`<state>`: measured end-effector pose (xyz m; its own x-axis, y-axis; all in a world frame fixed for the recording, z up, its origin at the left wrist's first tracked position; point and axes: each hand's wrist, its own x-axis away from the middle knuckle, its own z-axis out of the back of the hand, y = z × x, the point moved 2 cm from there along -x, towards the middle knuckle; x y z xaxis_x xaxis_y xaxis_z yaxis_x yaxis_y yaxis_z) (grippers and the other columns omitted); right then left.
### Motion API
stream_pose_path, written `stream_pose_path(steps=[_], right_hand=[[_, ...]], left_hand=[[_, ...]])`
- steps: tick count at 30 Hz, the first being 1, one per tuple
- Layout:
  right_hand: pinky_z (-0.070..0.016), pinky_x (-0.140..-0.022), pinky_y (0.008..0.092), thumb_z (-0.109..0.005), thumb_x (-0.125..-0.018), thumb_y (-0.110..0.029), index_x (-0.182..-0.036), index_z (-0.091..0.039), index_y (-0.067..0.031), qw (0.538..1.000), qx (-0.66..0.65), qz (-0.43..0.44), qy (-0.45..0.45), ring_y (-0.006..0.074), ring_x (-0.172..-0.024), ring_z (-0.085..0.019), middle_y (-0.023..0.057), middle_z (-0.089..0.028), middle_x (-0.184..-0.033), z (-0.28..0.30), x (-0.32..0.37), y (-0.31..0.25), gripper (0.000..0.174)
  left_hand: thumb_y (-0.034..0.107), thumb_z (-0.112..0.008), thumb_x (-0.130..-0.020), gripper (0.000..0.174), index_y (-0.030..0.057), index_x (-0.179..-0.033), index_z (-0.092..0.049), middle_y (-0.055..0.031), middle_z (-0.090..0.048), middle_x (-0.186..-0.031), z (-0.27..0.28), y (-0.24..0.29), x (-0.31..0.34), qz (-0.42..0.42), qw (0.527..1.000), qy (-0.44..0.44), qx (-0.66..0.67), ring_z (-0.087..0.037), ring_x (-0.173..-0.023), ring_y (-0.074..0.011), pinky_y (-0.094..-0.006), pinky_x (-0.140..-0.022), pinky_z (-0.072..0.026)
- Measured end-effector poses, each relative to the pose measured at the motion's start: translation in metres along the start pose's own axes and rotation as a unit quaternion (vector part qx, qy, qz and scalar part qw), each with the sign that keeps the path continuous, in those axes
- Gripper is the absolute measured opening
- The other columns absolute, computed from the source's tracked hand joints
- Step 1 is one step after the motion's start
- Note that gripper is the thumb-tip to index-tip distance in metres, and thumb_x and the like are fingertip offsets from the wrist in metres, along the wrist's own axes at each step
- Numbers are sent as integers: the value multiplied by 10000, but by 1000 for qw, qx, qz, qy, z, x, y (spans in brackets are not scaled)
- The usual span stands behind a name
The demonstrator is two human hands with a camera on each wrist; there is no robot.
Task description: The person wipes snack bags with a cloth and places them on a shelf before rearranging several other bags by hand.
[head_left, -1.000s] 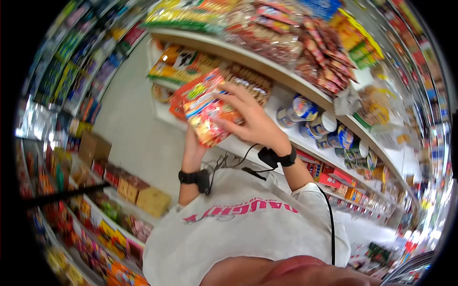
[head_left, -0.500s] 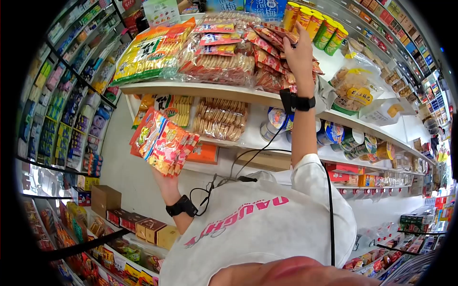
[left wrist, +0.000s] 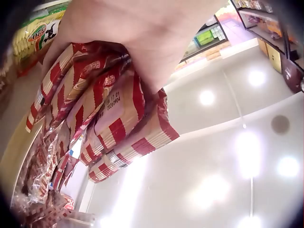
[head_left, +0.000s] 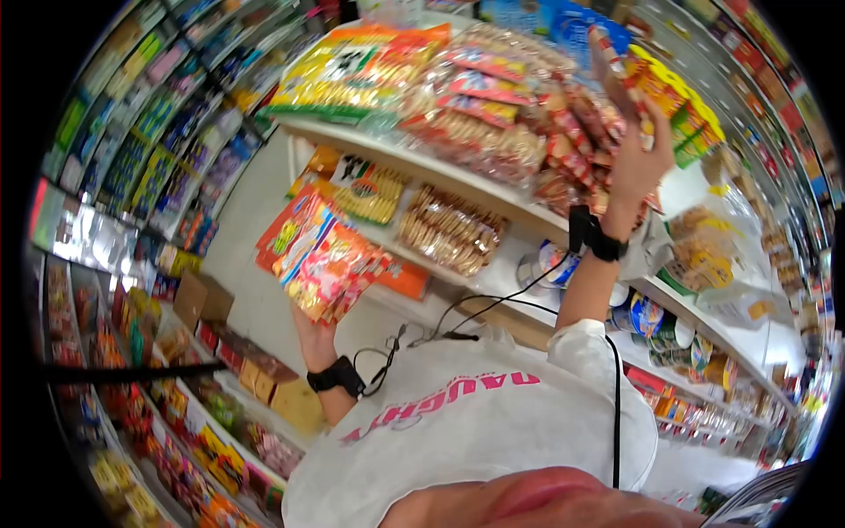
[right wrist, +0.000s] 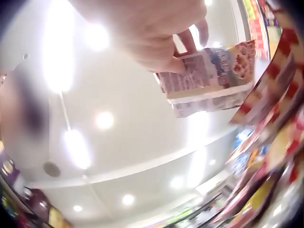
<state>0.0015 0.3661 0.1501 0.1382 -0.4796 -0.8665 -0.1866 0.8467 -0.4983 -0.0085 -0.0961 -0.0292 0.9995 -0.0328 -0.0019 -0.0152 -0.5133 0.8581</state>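
Observation:
My left hand (head_left: 314,334) grips a fanned bundle of red and pink snack packets (head_left: 330,268) in front of the shelves. In the left wrist view, the striped, crimped ends of these packets (left wrist: 116,123) hang below the palm. Over at the top shelf, my right hand (head_left: 641,167) pinches a single snack packet (right wrist: 209,78) by its edge, its printed back facing the right wrist camera. Just beside and below that hand lies a loose pile of similar red packets (head_left: 572,123).
Large bags of rice crackers (head_left: 361,70) share the top shelf with yellow and green canisters (head_left: 691,110). Below are a tray of biscuits (head_left: 453,229) and several blue-lidded tubs (head_left: 638,314). A clear bag of snacks (head_left: 700,251) stands at the right. A thin black cable (head_left: 613,396) crosses my shirt.
My right hand has left the bundle, reached into the pile on the top shelf, and now holds a packet raised there. The left hand keeps its bundle, now lower and further left.

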Motion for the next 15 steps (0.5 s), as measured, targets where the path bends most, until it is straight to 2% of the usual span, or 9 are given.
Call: stream_pose_path(steps=[1,3,4,5,6,9,11,13,15], right_hand=[[-508,-928,323,-653,-888,61,-1134,-700,-2,997,-67,27,-13,216,-1048,-665,119,-719,-1127,-6,6,-14,259],[-502,-977,379,-631,-882,101,-1109,-690,-2,963,-265,25,-39,254,-1095,-659,161,-703,-1167,-24,34,-67,256],[-499,-988,417,-629,-875,106,-1109,-682,-4,958,-270,57,-79,291,-1102,-659,179,-698,-1172,-29,51,-90,264],[-496,-998,456,-628,-868,112,-1109,-674,-5,949,-276,94,-116,329,-1108,-658,198,-694,-1176,-36,67,-110,271],[-470,-1016,475,-608,-854,54,-1019,-716,25,901,-400,76,-152,332,-1092,-664,196,-715,-1104,-50,85,-132,200],[-432,-1066,528,-619,-804,38,-1007,-771,-53,776,-495,138,-365,364,-1159,-635,103,-733,-1106,-76,147,-193,270],[-392,-1108,533,-625,-691,97,-1007,-778,-94,722,-464,185,-478,331,-1232,-593,45,-730,-1144,-83,183,-231,400],[-373,-1125,527,-590,-689,70,-1007,-770,-65,662,-490,159,-544,344,-1284,-552,79,-709,-1196,-94,221,-245,389],[-365,-1134,523,-562,-687,28,-1013,-765,-48,613,-497,108,-605,361,-1317,-519,108,-681,-1247,-93,240,-253,392]], left_hand=[[298,-491,-1037,491,58,-1454,-392,-131,-503,-1429,8,-2,4,-2,999,-34,32,-560,-1270,-298,-456,-1004,-535],[190,-547,-1008,515,71,-1472,-356,-140,-466,-1456,27,-9,4,-15,990,-96,98,-535,-1296,-318,-459,-1019,-526],[147,-561,-1001,523,71,-1473,-349,-143,-456,-1462,36,-9,5,-23,983,-126,131,-527,-1304,-322,-456,-1024,-523],[138,-548,-1008,497,58,-1462,-361,-144,-462,-1454,32,-5,15,-36,988,-118,91,-528,-1302,-316,-445,-1024,-522],[130,-534,-1015,472,46,-1450,-373,-145,-469,-1447,29,0,25,-49,991,-110,52,-529,-1300,-309,-434,-1024,-522],[169,-508,-1036,433,21,-1428,-398,-144,-488,-1430,24,28,54,-40,993,11,-114,-538,-1290,-295,-404,-1018,-525],[257,-497,-1045,473,18,-1440,-394,-142,-496,-1437,46,23,66,-31,999,42,-9,-550,-1282,-272,-395,-1026,-516],[375,-486,-1049,559,21,-1467,-376,-137,-501,-1456,47,41,77,-34,993,63,94,-566,-1272,-235,-396,-1053,-495],[384,-486,-1048,569,21,-1471,-369,-137,-489,-1467,63,45,78,45,981,135,133,-562,-1277,-239,-397,-1058,-493]])
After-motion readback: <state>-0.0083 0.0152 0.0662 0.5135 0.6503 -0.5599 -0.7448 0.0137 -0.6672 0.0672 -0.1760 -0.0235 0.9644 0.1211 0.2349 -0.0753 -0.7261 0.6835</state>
